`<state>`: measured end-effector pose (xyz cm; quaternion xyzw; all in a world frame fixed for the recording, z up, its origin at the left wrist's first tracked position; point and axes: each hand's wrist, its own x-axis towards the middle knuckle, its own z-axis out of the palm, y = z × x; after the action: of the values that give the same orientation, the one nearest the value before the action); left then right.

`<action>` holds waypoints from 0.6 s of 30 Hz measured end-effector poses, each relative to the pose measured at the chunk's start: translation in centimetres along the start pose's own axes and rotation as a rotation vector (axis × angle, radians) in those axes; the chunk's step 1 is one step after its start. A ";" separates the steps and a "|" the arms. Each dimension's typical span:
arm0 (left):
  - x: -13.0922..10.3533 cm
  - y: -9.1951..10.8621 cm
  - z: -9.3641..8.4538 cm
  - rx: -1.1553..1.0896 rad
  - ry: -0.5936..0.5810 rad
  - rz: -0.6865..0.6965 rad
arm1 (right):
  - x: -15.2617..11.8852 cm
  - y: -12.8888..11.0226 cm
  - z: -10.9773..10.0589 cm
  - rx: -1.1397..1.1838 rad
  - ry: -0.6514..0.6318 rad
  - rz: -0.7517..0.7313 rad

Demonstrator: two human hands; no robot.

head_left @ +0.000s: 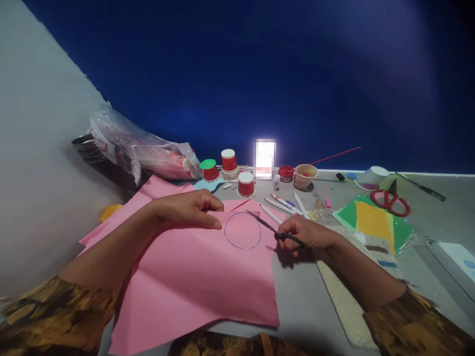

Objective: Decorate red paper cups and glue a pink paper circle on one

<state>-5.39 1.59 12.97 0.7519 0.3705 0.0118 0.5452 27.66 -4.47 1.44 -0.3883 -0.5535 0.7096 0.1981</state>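
A large pink sheet of paper (pixel 193 277) spreads across the front of the table, with a circle (pixel 243 231) drawn on it in blue line. My left hand (pixel 193 210) is closed on the sheet's upper edge, its thumb on top and just left of the circle; the other fingers are partly hidden behind the paper. In my right hand (pixel 297 232) is a pair of black-handled scissors (pixel 265 223). Their blades point left and lie at the circle's upper right, over the paper.
Behind the sheet stand several red-and-white paper cups (pixel 246 185), white markers (pixel 284 205) and a wicker-patterned cup (pixel 305 177). To the right lie red-handled scissors (pixel 391 200) on green and yellow sheets (pixel 374 222), near a tablet-like device (pixel 454 262). A plastic-wrapped packet (pixel 148 148) leans at left.
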 end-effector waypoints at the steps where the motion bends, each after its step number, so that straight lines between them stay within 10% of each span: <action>1: 0.0 0.0 0.0 -0.012 -0.001 0.001 | 0.0 0.0 0.0 -0.006 -0.002 0.001; 18: 0.4 -0.9 -1.4 0.099 -0.099 0.030 | 0.1 0.2 -0.1 -0.027 -0.040 0.018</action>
<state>-6.13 3.07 12.62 0.7829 0.3318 -0.0356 0.5250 27.73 -4.43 1.20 -0.3817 -0.5632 0.7116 0.1753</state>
